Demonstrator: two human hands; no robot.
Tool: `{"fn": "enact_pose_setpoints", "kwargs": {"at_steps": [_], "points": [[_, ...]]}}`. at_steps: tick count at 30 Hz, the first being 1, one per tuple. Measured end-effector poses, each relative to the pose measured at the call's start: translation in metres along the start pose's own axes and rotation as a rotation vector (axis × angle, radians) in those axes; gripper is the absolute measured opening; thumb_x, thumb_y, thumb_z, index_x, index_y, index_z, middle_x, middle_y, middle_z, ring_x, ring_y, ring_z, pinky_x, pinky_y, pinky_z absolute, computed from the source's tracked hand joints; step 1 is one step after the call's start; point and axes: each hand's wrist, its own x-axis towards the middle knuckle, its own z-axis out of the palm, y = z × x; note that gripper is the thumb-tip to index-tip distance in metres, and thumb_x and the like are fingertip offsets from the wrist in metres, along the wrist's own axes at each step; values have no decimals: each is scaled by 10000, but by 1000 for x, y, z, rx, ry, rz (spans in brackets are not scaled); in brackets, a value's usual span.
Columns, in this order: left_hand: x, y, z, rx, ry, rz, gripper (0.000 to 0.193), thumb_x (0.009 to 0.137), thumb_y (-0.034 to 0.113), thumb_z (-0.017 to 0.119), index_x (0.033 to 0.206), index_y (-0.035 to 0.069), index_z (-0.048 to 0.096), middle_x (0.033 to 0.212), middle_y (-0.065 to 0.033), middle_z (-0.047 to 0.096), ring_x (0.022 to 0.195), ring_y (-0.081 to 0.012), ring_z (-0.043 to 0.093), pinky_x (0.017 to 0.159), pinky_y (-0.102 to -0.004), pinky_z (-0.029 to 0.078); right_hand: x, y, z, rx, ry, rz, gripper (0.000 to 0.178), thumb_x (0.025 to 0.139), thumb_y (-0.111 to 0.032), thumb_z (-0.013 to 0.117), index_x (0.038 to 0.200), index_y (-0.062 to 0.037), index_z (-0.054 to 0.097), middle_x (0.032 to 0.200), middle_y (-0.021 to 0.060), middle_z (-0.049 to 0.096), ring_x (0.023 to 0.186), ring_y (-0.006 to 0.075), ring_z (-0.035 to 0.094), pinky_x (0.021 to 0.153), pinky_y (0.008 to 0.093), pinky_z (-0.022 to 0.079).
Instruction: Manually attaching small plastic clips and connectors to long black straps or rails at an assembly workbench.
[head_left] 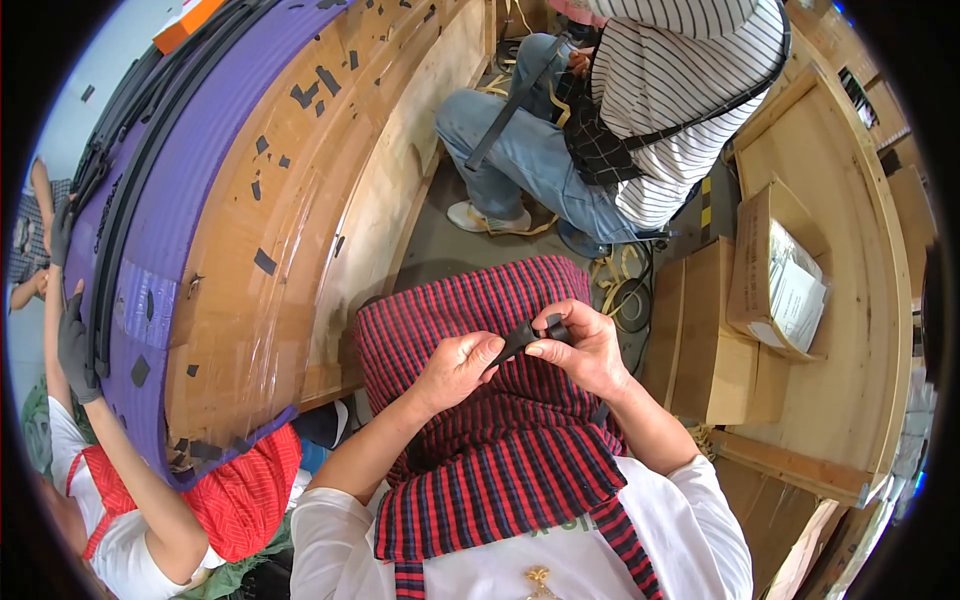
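Above my lap, my left hand [458, 374] pinches one end of a short black rubber-like strip [516, 341] between thumb and fingers. My right hand [592, 356] grips its other end, where the strip curls up between the thumb and forefinger. Both hands are close together, the thumbs nearly meeting along the strip. Part of the strip is hidden by the fingers. Below them, a red and dark striped apron [470, 300] covers my lap.
On the left, a cardboard-topped bench [270, 210] carries black scraps and a purple sheet [215, 150] with long black strips [150, 160]. A gloved co-worker [75, 345] reaches over it. Another person [660, 120] sits ahead. Cardboard boxes [710, 340] and a wooden tabletop [850, 230] are on the right.
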Motion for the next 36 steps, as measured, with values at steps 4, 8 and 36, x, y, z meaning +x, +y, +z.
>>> {"fn": "enact_pose_setpoints", "kwargs": {"at_steps": [4,8,36], "points": [[3,0,-9,-97,-132,-53,454,903,417,389,831,14,584,547,25,453,499,-48,418,466,-200,351,4,1,0,-55,-34,-59,185,734,-52,682,862,-36,549,761,-28,540,650,18,462,572,168,395],[6,9,-11,-163,-223,-21,469,920,417,324,809,21,551,543,19,431,465,-39,374,419,-178,298,8,1,-2,-42,-66,-53,182,730,-45,681,855,-37,549,754,-28,550,640,22,464,567,171,397],[0,-22,-3,-143,-165,5,279,897,303,464,913,29,516,650,20,505,520,-58,463,496,-198,403,4,-11,-14,28,-153,100,380,727,-51,692,1047,-23,489,930,12,530,824,70,513,776,218,431]]}}
